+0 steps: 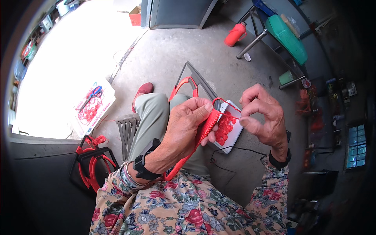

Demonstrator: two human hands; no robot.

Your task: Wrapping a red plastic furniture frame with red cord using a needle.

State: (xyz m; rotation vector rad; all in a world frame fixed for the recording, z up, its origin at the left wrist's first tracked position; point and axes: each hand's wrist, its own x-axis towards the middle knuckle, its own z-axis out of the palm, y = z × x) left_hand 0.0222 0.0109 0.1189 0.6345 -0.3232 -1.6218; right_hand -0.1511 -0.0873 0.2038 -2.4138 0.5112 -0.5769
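Observation:
My left hand (pixel 184 121) is closed around a red handle (pixel 206 131) wrapped in tight ribs of cord, its thumb pressing near the top end. The handle joins a dark grey frame (pixel 203 83) that leans over my lap, with a second red-wrapped handle (pixel 184 82) on its far side. From the top of the held handle, red cord (pixel 229 115) runs in two strands to my right hand (pixel 266 113). Thumb and forefinger of that hand are bent into a ring, pinching the cord. The exact pinch point is partly hidden.
Below my hands stands a white tray (pixel 236 138) of red pieces. At left, a white box lid (pixel 105 102) holds red cord and blue-handled scissors (pixel 91 96). Another red-handled frame (pixel 92 164) leans there. A red thermos (pixel 235 34) stands near a metal-legged table (pixel 252 44).

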